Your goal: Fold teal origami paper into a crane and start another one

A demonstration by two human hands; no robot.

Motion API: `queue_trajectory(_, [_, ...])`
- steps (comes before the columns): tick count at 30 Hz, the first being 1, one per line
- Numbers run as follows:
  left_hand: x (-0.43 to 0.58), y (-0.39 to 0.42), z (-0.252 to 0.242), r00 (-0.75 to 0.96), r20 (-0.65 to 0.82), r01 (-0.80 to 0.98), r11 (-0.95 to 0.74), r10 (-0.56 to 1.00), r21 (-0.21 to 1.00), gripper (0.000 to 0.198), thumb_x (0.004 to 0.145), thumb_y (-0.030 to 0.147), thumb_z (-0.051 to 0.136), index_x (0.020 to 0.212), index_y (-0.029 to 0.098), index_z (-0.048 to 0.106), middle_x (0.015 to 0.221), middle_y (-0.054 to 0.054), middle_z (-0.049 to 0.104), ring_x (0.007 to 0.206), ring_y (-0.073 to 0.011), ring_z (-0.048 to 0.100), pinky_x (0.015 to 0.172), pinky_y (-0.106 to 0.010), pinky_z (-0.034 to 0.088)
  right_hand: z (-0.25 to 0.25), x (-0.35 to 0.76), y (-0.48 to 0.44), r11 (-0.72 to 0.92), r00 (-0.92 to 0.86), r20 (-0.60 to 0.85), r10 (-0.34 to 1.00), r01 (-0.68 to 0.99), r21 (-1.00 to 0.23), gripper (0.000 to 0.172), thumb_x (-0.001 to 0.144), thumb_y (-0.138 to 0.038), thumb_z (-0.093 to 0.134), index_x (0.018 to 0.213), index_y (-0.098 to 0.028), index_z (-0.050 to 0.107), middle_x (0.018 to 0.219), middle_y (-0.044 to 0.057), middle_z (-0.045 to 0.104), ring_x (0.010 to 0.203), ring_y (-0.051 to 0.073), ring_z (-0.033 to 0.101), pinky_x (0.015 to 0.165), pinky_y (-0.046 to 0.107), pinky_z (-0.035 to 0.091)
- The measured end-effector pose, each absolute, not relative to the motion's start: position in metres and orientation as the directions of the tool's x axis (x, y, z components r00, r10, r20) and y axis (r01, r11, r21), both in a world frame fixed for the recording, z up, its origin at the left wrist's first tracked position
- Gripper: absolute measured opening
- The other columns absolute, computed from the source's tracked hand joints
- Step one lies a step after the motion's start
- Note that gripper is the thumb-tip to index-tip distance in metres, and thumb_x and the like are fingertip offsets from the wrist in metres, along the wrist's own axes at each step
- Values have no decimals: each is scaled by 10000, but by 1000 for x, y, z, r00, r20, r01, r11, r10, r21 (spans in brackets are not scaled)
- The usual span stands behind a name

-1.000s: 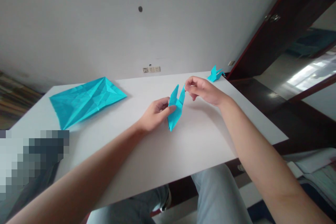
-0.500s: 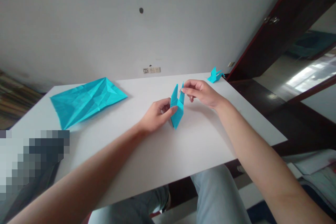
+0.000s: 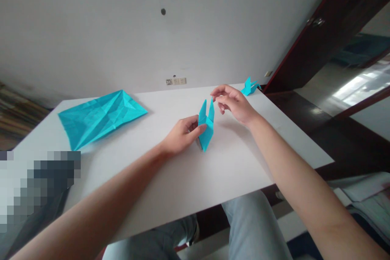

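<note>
My left hand [image 3: 184, 132] grips a half-folded turquoise origami crane [image 3: 207, 131] near the middle of the table. The thumb lies across its front, and the other fingers are behind it, partly hidden. Two narrow points stick up from the folded paper, and its wide diamond end faces down towards me. Just above the right-hand point is my right hand [image 3: 233, 101], its fingers loosely bent and apart. Its index fingertip is at or very close to the point's tip; whether they touch I cannot tell.
A creased turquoise paper sheet [image 3: 102, 115] lies on the left of the white table [image 3: 170, 187]. At the far right corner stands a finished paper crane [image 3: 250, 86]. Behind are a wall with sockets [image 3: 176, 81] and a dark door [image 3: 323, 28]. A pixelated patch covers the lower left.
My right hand has loosened its pinch on the crane's right point and moved slightly up. The left hand keeps its hold, almost unmoved.
</note>
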State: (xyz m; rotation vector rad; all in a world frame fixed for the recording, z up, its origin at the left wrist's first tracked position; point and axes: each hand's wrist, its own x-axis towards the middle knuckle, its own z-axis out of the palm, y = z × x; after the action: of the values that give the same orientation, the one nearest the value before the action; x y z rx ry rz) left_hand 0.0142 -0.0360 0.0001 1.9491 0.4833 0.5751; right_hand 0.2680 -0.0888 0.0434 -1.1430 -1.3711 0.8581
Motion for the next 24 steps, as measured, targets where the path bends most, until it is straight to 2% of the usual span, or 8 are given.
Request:
queue_trajectory(3, [14,-34,0,809,168,72,-379,564,922,482,1081,665,652,1016,191,708,926,-20,685,880,-216,612,811,-336,511,43,270,-91,245,-24,245,969,192,-950,400,852,-322,815,1241,-242,759,1140,28,773,710,117,582,598,265,539])
queue_trajectory(6, [13,-33,0,819,170,67,-386,549,920,494,1067,678,658,999,192,703,921,-20,678,883,-219,605,810,-336,506,40,271,-91,267,-82,255,964,245,-932,394,867,-297,823,1250,-237,754,1153,33,732,796,139,631,610,260,535])
queue_trajectory(8, [14,-32,1,825,165,65,-381,541,922,487,1062,674,662,996,193,700,916,-17,671,878,-216,598,808,-334,503,36,273,-90,303,-101,286,953,262,-916,370,890,-308,850,1237,-254,734,1164,16,702,751,118,591,604,262,518])
queue_trajectory(12, [15,-32,1,826,157,54,-353,542,934,478,1054,665,662,988,193,699,927,-22,677,878,-217,595,807,-339,503,34,279,-88,389,-92,379,921,279,-878,469,883,-334,942,1273,-307,682,1181,-22,703,662,90,442,599,268,460])
queue_trajectory(17, [14,-32,1,823,151,60,-349,547,935,476,1047,665,666,999,194,712,941,-27,694,887,-226,606,817,-344,508,39,280,-91,371,-108,355,928,328,-869,405,896,-384,959,1187,-280,697,1164,-15,712,674,91,429,619,278,396])
queue_trajectory(21, [14,-32,2,830,149,63,-355,538,933,466,1046,649,664,1023,189,736,969,-36,732,912,-238,636,846,-348,529,38,280,-91,377,-138,351,926,354,-856,477,860,-350,955,1260,-290,703,1207,-15,714,647,80,414,598,280,347])
queue_trajectory(24, [14,-32,3,829,142,72,-355,540,932,464,1034,645,663,1033,189,747,969,-40,742,923,-248,650,853,-352,538,37,279,-91,385,-153,353,923,370,-846,420,852,-312,932,1191,-287,684,1189,-16,732,645,88,407,605,289,328])
